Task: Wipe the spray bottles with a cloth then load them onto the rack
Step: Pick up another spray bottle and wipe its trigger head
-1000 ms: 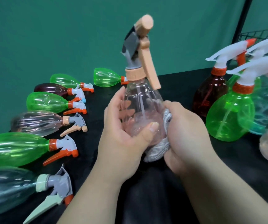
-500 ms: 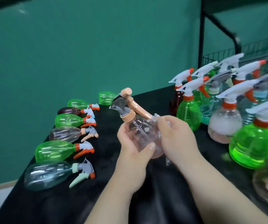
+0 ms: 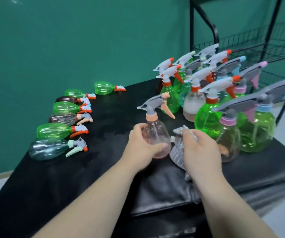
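My left hand [image 3: 142,148] grips a clear pinkish spray bottle [image 3: 155,133] with a peach collar and grey trigger head, held upright over the black table [image 3: 114,124]. My right hand [image 3: 201,151] holds a crumpled grey cloth [image 3: 178,152] just right of the bottle, a small gap between them. Several upright spray bottles [image 3: 208,117] crowd the table's right side. A black wire rack [image 3: 265,47] stands behind them at the far right.
Several spray bottles [image 3: 55,131] lie on their sides in a row along the table's left edge, green, brown and clear. A green wall rises behind. A black folded cover [image 3: 164,191] hangs over the table's near edge below my hands.
The bottle has turned from tilted left to upright and sits lower. My right hand with the cloth has come off the bottle and moved right. My view has pulled back and up.
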